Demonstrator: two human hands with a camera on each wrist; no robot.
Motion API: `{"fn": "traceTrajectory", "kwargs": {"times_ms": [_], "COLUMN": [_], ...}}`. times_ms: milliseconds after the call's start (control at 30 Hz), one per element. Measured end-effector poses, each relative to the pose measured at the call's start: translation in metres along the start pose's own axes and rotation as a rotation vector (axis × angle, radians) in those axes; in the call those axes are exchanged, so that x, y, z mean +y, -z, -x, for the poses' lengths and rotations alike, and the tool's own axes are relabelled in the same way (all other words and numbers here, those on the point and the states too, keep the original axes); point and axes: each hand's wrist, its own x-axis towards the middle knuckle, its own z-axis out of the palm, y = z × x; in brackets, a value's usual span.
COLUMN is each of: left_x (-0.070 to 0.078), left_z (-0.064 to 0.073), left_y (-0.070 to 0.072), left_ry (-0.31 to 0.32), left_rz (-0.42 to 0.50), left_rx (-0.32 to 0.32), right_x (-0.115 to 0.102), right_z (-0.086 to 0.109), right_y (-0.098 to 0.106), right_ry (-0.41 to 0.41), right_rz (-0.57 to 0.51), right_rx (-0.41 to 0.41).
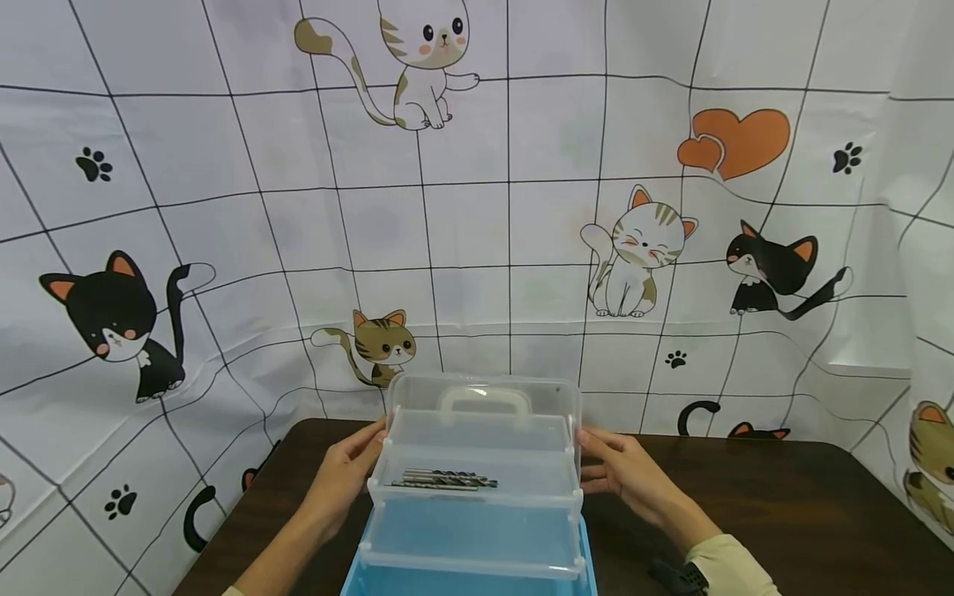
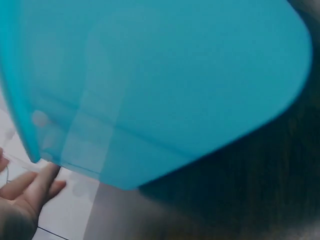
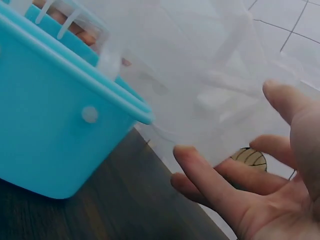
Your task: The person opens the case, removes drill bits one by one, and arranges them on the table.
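Note:
A blue storage box (image 2: 165,90) stands on the table with its clear lid (image 1: 484,393) raised and tilted back. Its translucent fold-out trays (image 1: 477,530) are spread in steps, and several metal drill bits (image 1: 447,480) lie in one of them. At the lid's left edge, my left hand (image 1: 346,468) has its fingertips against the clear plastic. My right hand (image 1: 629,476) is at the opposite edge, thumb and fingers loosely extended along the lid. In the right wrist view the fingers (image 3: 200,170) are spread beside the lid, not curled round it.
The dark wooden table (image 1: 790,497) runs out on both sides of the box. Behind it hangs a white gridded cloth (image 1: 551,223) printed with cats. A white handle (image 1: 484,401) shows at the lid. A black strap (image 1: 678,575) is around the right wrist.

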Motion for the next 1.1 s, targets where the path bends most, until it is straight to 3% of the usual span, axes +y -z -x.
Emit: {"fn": "traceTrajectory", "kwargs": {"times_ms": [133,333,600,933,1100], "left_x": [0.003,0.002,0.000,0.005,0.006], "left_z": [0.000,0.004,0.006,0.009,0.008], "left_y": [-0.001,0.000,0.005,0.005,0.005], "left_ry": [0.083,0.150,0.171,0.184,0.207], "left_rz": [0.014,0.018,0.044,0.048,0.064], "left_rx": [-0.024,-0.072,-0.189,-0.243,-0.308], "right_x": [0.003,0.010,0.014,0.016,0.018], "right_z": [-0.001,-0.002,0.002,0.004,0.005], "right_y": [-0.003,-0.004,-0.005,-0.004,-0.004], "right_ry": [-0.051,-0.109,-0.181,-0.206,-0.245], "right_rz": [0.041,0.073,0.111,0.117,0.161], "right_rx": [0.087,0.123,0.154,0.093,0.118]}}
